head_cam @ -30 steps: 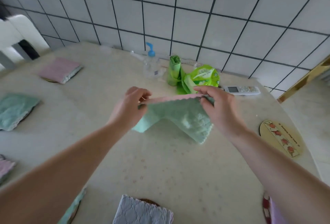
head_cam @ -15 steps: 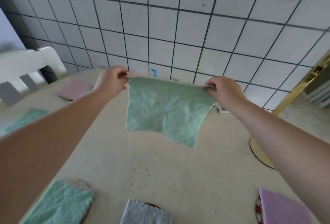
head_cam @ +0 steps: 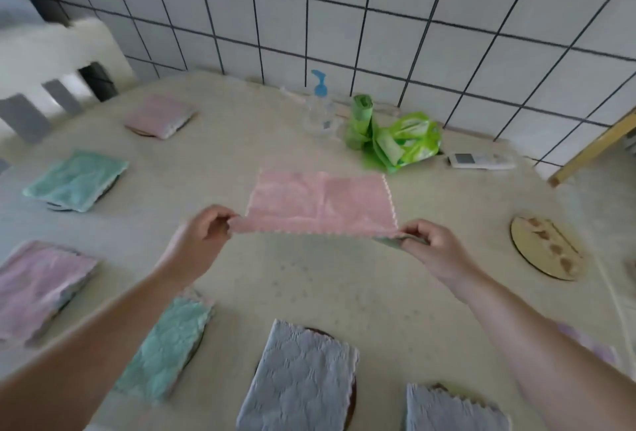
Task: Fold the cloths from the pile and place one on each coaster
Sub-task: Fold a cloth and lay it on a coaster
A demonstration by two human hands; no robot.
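left hand (head_cam: 198, 241) pinches near left corner of pink cloth (head_cam: 321, 205) | right hand (head_cam: 432, 246) pinches near right corner, green underside showing there | cloth spread flat over table (head_cam: 309, 279) | bare coaster (head_cam: 547, 248) to the right | folded cloths on coasters: pink (head_cam: 156, 116), green (head_cam: 77, 179), grey (head_cam: 301, 379)

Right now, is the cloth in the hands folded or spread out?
Spread, not yet folded: the cloth lies flat pink-side up on the table, near corners pinched by left hand and right hand.
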